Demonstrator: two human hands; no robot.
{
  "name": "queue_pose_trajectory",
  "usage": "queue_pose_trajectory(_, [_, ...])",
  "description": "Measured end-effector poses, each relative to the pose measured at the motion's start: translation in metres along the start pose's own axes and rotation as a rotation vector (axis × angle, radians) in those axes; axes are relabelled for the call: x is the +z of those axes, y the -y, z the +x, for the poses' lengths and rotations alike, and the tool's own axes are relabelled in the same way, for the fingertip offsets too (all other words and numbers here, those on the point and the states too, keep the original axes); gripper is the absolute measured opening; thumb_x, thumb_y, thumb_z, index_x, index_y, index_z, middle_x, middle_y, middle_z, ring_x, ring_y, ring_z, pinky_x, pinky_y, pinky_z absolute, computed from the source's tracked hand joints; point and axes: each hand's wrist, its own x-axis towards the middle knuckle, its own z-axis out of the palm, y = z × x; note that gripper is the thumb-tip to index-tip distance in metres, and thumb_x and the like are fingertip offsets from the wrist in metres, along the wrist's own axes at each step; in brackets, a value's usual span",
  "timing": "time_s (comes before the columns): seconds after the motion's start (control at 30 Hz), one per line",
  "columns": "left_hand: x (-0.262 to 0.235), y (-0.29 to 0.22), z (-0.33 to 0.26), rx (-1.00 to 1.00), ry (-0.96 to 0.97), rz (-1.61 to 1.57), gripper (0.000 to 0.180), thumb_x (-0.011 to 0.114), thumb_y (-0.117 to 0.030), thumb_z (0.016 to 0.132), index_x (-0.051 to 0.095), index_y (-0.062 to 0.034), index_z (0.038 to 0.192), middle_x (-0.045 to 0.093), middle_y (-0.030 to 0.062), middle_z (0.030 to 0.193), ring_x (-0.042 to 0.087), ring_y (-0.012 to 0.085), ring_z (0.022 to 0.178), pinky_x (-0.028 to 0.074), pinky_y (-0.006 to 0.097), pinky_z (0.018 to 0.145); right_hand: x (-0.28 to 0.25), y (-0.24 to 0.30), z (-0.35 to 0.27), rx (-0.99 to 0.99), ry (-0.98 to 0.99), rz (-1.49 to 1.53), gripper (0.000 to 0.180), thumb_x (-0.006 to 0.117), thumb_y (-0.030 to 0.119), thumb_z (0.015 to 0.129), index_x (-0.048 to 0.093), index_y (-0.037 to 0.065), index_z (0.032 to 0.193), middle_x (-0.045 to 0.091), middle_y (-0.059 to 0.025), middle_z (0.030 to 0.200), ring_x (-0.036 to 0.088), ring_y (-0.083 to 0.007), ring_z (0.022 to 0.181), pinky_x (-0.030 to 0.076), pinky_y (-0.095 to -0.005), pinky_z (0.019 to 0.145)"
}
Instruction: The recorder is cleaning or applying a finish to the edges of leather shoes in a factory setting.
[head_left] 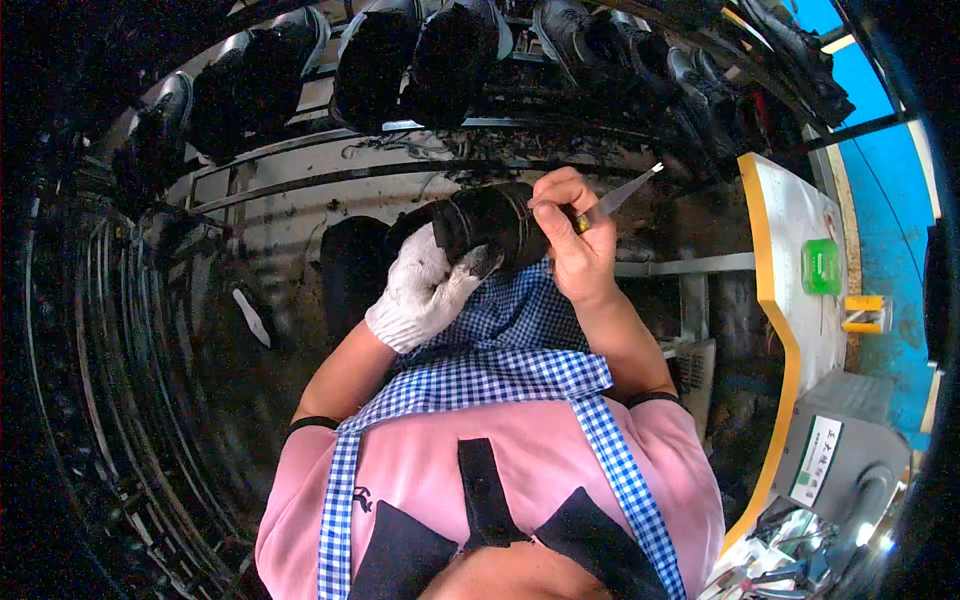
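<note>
A black shoe [487, 222] is held in front of my chest, above my lap. My left hand [418, 285], in a white knitted glove, is closed around its left and lower side. My bare right hand [575, 235] is closed on a slim pointed tool [622, 197] with a tapered greyish blade and a yellowish handle end. Its light tip points up and to the right, away from the shoe. Right fingertips lie close to the shoe's right end; I cannot tell whether they touch it.
Black shoes [375, 65] line the rack across the far side. A white worktable [785, 240] with a yellow edge stands at right, bearing a green box [820, 267] and a grey machine [845, 440]. A white strip [251, 318] lies on the dark floor, left, beside metal rails [130, 400].
</note>
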Motion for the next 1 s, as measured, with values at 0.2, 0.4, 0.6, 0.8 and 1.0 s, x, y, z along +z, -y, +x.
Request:
queue_pose_trajectory(0.2, [-0.003,-0.004,0.002,0.164,-0.091,0.186,0.021,0.055,-0.013,0.084,0.06,-0.0027,0.102,0.059,0.0163,0.092,0.056,0.034,0.082,0.046,0.039,0.071,0.001,0.03,0.01,-0.156,0.313,-0.638,0.029,0.06,-0.006,0.075,0.06,0.002,0.103,0.054,-0.0097,0.089,0.057,-0.0181,0.076,0.047,-0.0284,0.063])
queue_pose_trajectory(0.4, [0.001,0.02,-0.006,0.112,-0.004,0.399,0.025,0.062,-0.022,0.074,0.056,0.0006,0.082,0.051,0.0185,0.08,0.052,0.0365,0.076,0.043,0.044,0.066,-0.012,0.031,0.007,-0.219,0.453,-1.082,0.019,0.064,0.006,0.076,0.055,0.006,0.093,0.058,-0.0079,0.085,0.06,-0.0279,0.064,0.048,-0.039,0.054])
queue_pose_trajectory(0.6, [0.031,0.046,-0.012,0.255,-0.095,0.471,0.026,0.065,-0.025,0.07,0.057,0.0,0.075,0.053,0.0179,0.08,0.054,0.0353,0.076,0.045,0.043,0.067,-0.014,0.047,0.015,0.111,0.782,-1.279,0.011,0.053,0.012,0.084,0.047,0.003,0.086,0.058,-0.0202,0.07,0.059,-0.0386,0.069,0.047,-0.0482,0.061])
queue_pose_trajectory(0.8, [0.041,0.041,0.0,0.107,-0.134,0.25,0.031,0.067,-0.031,0.07,0.058,-0.0028,0.078,0.056,0.0164,0.077,0.055,0.0357,0.073,0.046,0.043,0.063,-0.038,0.035,0.018,0.327,0.79,-1.062,0.018,0.056,0.017,0.082,0.052,0.0,0.081,0.06,-0.02,0.073,0.059,-0.0384,0.071,0.045,-0.0462,0.061])
queue_pose_trajectory(1.0, [0.054,0.049,-0.001,-0.05,-0.134,0.286,0.036,0.071,-0.031,0.067,0.05,-0.0028,0.07,0.05,0.0162,0.069,0.051,0.0363,0.065,0.042,0.045,0.056,-0.047,0.012,0.016,0.607,0.749,-0.722,0.021,0.057,0.017,0.083,0.053,-0.001,0.073,0.054,-0.0097,0.06,0.051,-0.0144,0.056,0.04,-0.0325,0.052])
